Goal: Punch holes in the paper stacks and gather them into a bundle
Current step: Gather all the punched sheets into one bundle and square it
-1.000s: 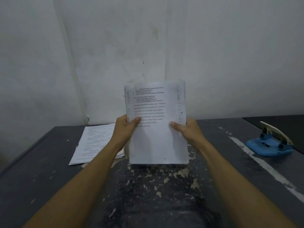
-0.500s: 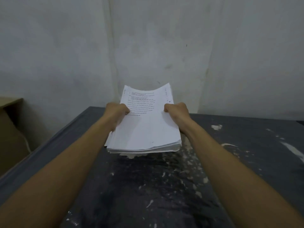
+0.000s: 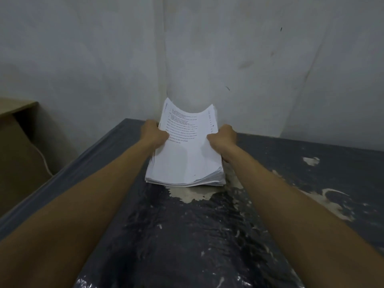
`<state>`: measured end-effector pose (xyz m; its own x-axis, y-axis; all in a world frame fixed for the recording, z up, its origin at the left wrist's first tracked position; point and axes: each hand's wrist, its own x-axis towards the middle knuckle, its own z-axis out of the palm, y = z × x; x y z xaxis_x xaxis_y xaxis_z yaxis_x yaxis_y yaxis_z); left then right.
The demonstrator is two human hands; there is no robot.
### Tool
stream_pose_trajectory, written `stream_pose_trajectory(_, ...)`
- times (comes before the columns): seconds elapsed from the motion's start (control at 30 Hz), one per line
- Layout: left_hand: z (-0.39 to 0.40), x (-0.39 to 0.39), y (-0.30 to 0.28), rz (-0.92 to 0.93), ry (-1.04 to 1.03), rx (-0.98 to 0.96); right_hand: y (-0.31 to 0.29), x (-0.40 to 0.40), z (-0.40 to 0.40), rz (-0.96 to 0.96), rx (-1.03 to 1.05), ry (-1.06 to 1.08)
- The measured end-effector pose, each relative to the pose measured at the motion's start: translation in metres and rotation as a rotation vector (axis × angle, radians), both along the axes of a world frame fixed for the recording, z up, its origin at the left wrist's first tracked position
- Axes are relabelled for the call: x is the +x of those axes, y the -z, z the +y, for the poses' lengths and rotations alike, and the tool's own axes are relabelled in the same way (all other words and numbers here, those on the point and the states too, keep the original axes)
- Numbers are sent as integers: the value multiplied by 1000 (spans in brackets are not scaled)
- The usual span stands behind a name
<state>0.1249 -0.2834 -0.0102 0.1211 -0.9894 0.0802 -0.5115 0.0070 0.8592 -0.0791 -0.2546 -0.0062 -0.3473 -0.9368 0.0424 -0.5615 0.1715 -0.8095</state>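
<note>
Cardboard box [image 3: 18,142] sits off the bench's [image 3: 311,173] left edge. My left hand [image 3: 153,134] and right hand [image 3: 223,136] each grip a side of the paper stack [image 3: 187,154], bowed, its near edge low over the bench. I'd lower it flat and square. Print too small to read.

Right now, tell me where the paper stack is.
In the head view the paper stack sits centre frame on the dark table by the wall, gripped between the left hand and right hand.
</note>
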Motion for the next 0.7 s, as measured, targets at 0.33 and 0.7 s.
stream_pose_trajectory(0.33,-4,-11,72,-516,-181,-114,35,1,-9,241,143,-14)
stream_pose_trajectory(0.7,-11,1,76,-331,-107,-133,48,-12,-5,-6,-49,24)
